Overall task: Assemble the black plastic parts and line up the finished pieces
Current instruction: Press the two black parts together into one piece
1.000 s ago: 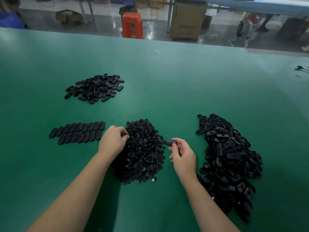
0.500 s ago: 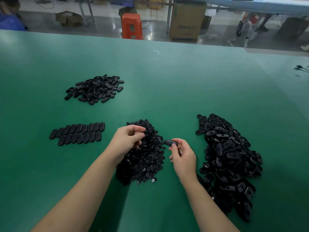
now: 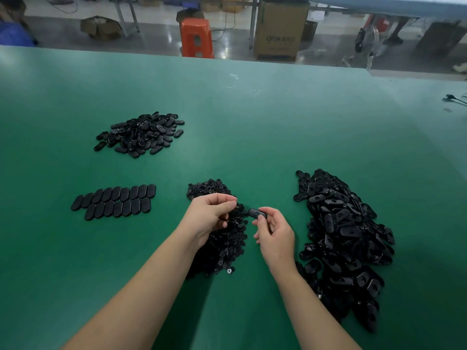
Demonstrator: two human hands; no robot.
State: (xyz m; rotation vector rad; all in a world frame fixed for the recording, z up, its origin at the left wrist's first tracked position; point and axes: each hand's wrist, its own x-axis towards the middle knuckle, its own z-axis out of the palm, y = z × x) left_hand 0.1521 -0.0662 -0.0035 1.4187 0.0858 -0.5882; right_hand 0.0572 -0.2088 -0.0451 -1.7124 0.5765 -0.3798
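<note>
My right hand (image 3: pixel 275 236) pinches one black oval shell (image 3: pixel 257 213) just right of the centre pile of small black parts (image 3: pixel 222 251). Above that pile my left hand (image 3: pixel 209 215) is raised with curled fingers, pinching what looks like a small black part that is hard to tell from the pile behind it. A big heap of oval shells (image 3: pixel 341 236) lies to the right. Two neat rows of finished ovals (image 3: pixel 116 202) sit at the left, and a loose heap of ovals (image 3: pixel 141 133) lies farther back.
Everything lies on a wide green table (image 3: pixel 252 122). A black cable end (image 3: pixel 454 98) lies at the table's right edge. Beyond the far edge stand an orange stool (image 3: pixel 195 37) and a cardboard box (image 3: pixel 280 29) on the floor.
My left hand has lifted out of the centre pile and turned towards my right hand, fingers curled. The right hand keeps the oval shell in nearly the same spot.
</note>
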